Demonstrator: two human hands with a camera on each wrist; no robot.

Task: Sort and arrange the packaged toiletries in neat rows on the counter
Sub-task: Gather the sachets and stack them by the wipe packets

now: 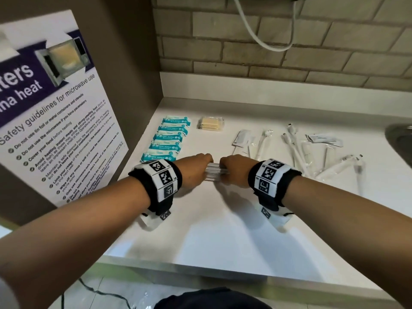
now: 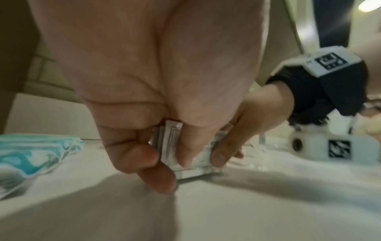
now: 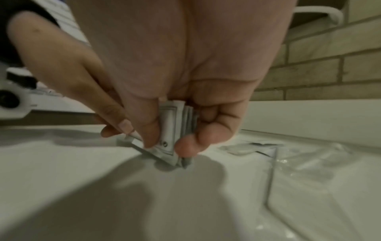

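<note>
A stack of thin white sachets [image 1: 215, 172] stands on edge on the white counter [image 1: 223, 230], pinched at one end by my left hand [image 1: 196, 169] and at the other by my right hand [image 1: 236, 169]. The left wrist view shows the stack of sachets [image 2: 193, 156] between my left thumb and fingers [image 2: 148, 161], its lower edge on the counter. My right hand's thumb and fingers [image 3: 185, 145] grip the sachets [image 3: 171, 135] from the other end. A row of teal wipe packs [image 1: 167, 139] lies at the left. Cotton swabs in a clear pack [image 1: 210, 124] lie behind.
Wrapped toothbrushes and other clear-packed items [image 1: 307, 150] lie scattered at the right. A sink rim [image 1: 399, 139] shows at the far right. A microwave safety poster [image 1: 51, 112] hangs on the left wall. A brick wall [image 1: 278, 47] with a white cable [image 1: 256, 34] stands behind.
</note>
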